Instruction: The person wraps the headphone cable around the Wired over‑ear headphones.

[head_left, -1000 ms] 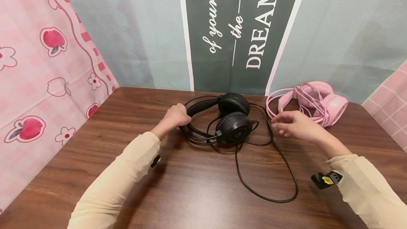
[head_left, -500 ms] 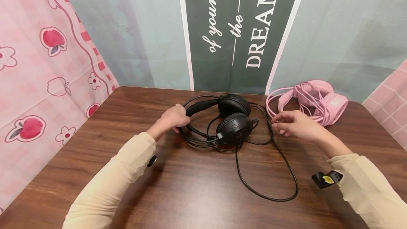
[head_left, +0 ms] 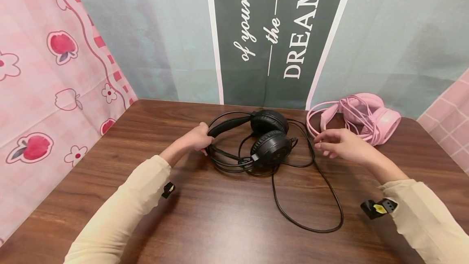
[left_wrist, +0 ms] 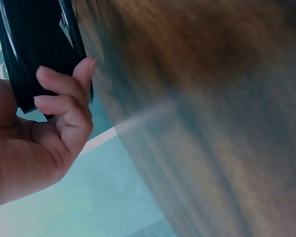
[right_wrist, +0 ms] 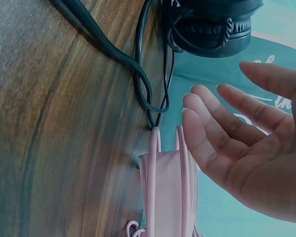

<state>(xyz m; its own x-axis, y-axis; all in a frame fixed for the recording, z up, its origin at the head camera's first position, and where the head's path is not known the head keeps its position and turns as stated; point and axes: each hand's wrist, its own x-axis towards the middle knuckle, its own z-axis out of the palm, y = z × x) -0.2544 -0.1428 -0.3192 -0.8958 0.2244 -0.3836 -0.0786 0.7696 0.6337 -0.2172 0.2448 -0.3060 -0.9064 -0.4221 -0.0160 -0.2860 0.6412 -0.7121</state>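
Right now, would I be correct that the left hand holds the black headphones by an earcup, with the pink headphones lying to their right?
Not an earcup: the head view shows the left hand holding the black headphones by the headband; the rest is right.

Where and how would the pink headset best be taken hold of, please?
I'd suggest gripping the pink headset by its padded headband, coming from the left with the right hand, which is close by. That narrow band faces the black headset, while pink cable is strung across the ear cups and might catch fingers there.
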